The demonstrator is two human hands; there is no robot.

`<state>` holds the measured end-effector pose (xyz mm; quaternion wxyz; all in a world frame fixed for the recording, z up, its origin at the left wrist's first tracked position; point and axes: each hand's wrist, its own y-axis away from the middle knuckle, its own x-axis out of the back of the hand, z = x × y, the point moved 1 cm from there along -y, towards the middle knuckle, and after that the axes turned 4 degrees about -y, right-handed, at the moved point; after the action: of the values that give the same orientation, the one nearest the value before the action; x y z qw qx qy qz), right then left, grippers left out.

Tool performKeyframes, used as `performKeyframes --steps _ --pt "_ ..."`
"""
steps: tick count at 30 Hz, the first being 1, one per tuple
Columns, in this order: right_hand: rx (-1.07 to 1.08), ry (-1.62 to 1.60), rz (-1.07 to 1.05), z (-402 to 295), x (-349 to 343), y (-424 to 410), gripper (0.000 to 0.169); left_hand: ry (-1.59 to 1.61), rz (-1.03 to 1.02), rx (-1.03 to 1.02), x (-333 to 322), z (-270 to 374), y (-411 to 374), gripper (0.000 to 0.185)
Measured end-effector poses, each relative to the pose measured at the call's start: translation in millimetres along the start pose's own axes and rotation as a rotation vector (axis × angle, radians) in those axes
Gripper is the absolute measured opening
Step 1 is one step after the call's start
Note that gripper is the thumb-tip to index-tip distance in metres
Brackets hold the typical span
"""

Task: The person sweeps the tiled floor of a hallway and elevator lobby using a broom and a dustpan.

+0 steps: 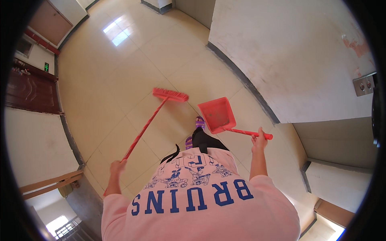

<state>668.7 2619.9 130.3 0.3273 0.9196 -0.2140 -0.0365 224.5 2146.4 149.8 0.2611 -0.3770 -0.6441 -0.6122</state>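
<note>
My left hand (117, 168) is closed around the long red handle of a broom (170, 95). The handle slants up and right to the broom head, whose red bristles show on its far side over the tiled floor (120, 87). In my right hand (259, 141) is the short red handle of a dustpan (217, 115), gripped near its end. The dustpan lies to the right of the broom head, a gap between them, with its open edge to the upper left and some dark dirt inside. Whether the dustpan touches the floor, I cannot tell.
My feet in purple sandals (200, 123) stand between broom and dustpan. A white wall (289, 54) with a dark baseboard (244, 81) runs along the right, bearing a metal button panel (364, 85). At the left are a dark red door (33, 87) and a wooden-framed opening (51, 184).
</note>
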Motion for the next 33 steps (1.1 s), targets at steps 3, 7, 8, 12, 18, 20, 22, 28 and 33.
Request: performKeyframes --steps 3,7,8,12,18,20,22,28,33 --pt "0.010 0.005 -0.021 5 -17 -7 0.031 0.027 -0.011 -0.139 -8 90 -7 0.047" --pt "0.037 0.023 -0.031 4 -40 -13 0.027 0.090 -0.121 -0.256 -9 211 -34 0.046" --pt "0.046 0.023 -0.036 2 -45 -13 0.025 0.092 -0.143 -0.292 -5 240 -38 0.046" --pt "0.067 0.046 -0.018 -9 -49 -10 0.025 -0.027 -0.156 -0.430 13 350 -46 0.046" --pt "0.051 0.038 0.025 -17 -46 -10 0.026 -0.120 -0.159 -0.528 43 445 -21 0.042" --pt "0.054 0.044 0.053 -20 -48 -14 0.026 -0.130 -0.149 -0.534 43 453 -22 0.041" --pt "0.064 0.024 0.049 -21 -52 -18 0.027 -0.142 -0.110 -0.543 45 453 -25 0.040" --pt "0.075 0.078 0.051 -28 -66 -18 0.027 -0.225 -0.073 -0.462 70 388 -72 0.041" --pt "0.085 0.096 0.077 -31 -87 -5 0.027 -0.275 -0.157 -0.348 121 315 -114 0.041"
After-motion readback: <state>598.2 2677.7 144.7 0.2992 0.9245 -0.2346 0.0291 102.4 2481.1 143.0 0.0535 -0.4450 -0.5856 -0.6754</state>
